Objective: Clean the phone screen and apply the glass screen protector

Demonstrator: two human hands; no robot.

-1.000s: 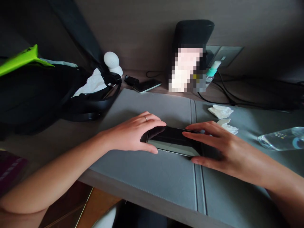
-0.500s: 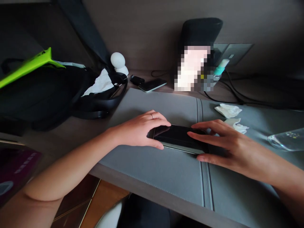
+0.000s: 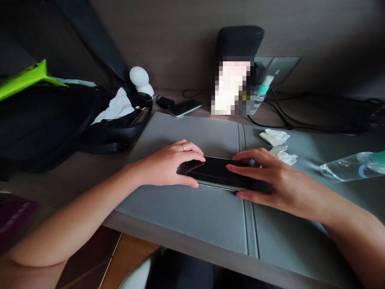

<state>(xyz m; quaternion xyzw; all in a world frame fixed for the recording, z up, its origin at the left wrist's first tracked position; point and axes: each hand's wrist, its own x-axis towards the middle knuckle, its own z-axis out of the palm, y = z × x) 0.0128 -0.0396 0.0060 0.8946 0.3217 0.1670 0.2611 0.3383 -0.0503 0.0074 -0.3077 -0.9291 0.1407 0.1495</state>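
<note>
A dark-screened phone [image 3: 218,173] lies face up on the grey desk mat [image 3: 192,216], its long side running left to right. My left hand [image 3: 171,164], with a ring on one finger, grips the phone's left end between thumb and fingers. At the right end, my right hand [image 3: 267,174] holds the phone by its edges, with one fingertip over the screen. Two crumpled white tissues [image 3: 274,137] rest on the mat beyond my right hand.
A clear bottle [image 3: 349,166] lies at the right. Along the back are a second phone [image 3: 185,107], a white round device [image 3: 140,78], a small spray bottle [image 3: 262,92] and black cables [image 3: 281,114]. A black bag [image 3: 45,120] fills the left side.
The view has shifted, so everything sits further left and more of the clear bottle shows. Both hands keep their hold on the phone, with little visible change in their pose.
</note>
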